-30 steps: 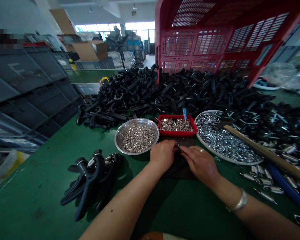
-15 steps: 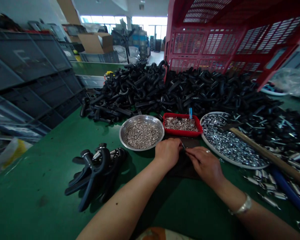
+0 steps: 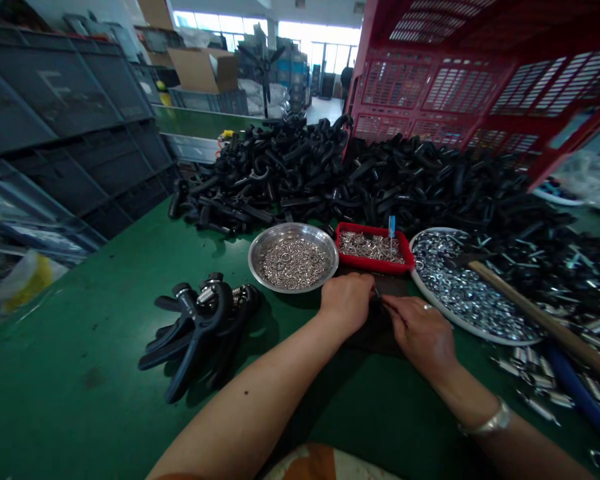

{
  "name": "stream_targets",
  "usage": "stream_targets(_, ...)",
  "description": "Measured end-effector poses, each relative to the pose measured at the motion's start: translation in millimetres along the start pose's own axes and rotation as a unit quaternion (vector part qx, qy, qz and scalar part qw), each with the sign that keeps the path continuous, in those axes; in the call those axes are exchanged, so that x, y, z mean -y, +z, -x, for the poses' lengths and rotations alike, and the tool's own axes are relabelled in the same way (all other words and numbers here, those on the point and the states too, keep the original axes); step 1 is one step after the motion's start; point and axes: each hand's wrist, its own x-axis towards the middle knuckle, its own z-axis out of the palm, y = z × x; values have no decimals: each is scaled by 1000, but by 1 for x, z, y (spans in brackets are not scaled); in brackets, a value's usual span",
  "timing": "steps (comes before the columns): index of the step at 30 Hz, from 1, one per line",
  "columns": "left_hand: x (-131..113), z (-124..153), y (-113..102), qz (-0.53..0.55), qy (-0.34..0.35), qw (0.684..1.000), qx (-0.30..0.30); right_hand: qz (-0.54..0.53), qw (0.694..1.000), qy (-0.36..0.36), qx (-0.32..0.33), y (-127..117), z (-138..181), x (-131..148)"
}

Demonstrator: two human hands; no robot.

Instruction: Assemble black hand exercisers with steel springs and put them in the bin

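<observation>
My left hand (image 3: 347, 301) is closed, its fingertips bent over a small dark part with a thin metal bit showing. From the other side my right hand (image 3: 424, 333), wearing a ring and a bracelet, pinches at the same spot. The fingers mostly hide what they hold. Both hands are above a dark mat (image 3: 373, 340). Just beyond them are a steel bowl (image 3: 253, 263) of small metal pieces and a red tray (image 3: 405, 265) of small pins with a blue-handled screwdriver (image 3: 392, 227). A white-rimmed dish (image 3: 433, 308) of shiny metal rings lies to the right.
Black spring clamps (image 3: 200, 333) lie together at left on the green table (image 3: 105, 320). A heap of black plastic parts (image 3: 300, 173) spans the back, before a red crate (image 3: 400, 83). A wooden-handled hammer (image 3: 535, 310) and loose springs (image 3: 535, 367) are at right. Grey bins (image 3: 80, 100) stand left.
The whole scene has shifted slightly right in view as my head turned. Both hands stay together over the mat, with the fingers nearly unchanged.
</observation>
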Motion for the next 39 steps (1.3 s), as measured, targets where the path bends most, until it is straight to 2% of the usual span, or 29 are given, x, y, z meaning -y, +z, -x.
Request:
stream_targets(3, 0, 0, 1, -5, 3, 1000, -7, 18, 1000, -6, 4, -3, -3, 3)
stream_targets(9, 0, 1, 1, 5, 5, 1000, -23, 75, 993, -72, 48, -9, -4, 8)
stream_targets(14, 0, 2, 2, 20, -6, 1000, -23, 83, 990, -98, 54, -13, -2, 9)
stream_targets(20, 0, 1, 4, 33, -2, 999, -24, 135, 974, -162, 83, -17, 4, 16)
stream_targets(23, 1, 1, 5, 35, 0, 999, -26, 102, 982, -132, 82, -15, 13, 14)
stream_targets(27, 3, 1, 5, 27, 14, 999, -19, -20, 995, -76, 64, -12, 26, 4)
stream_targets(31, -2, -1, 7, 37, 45, 997, -43, -115, 992, -11, 51, -12, 34, -9)
stream_targets(39, -7, -6, 13, 82, 47, 996, 0, -154, 985, -11, 82, -11, 42, -22)
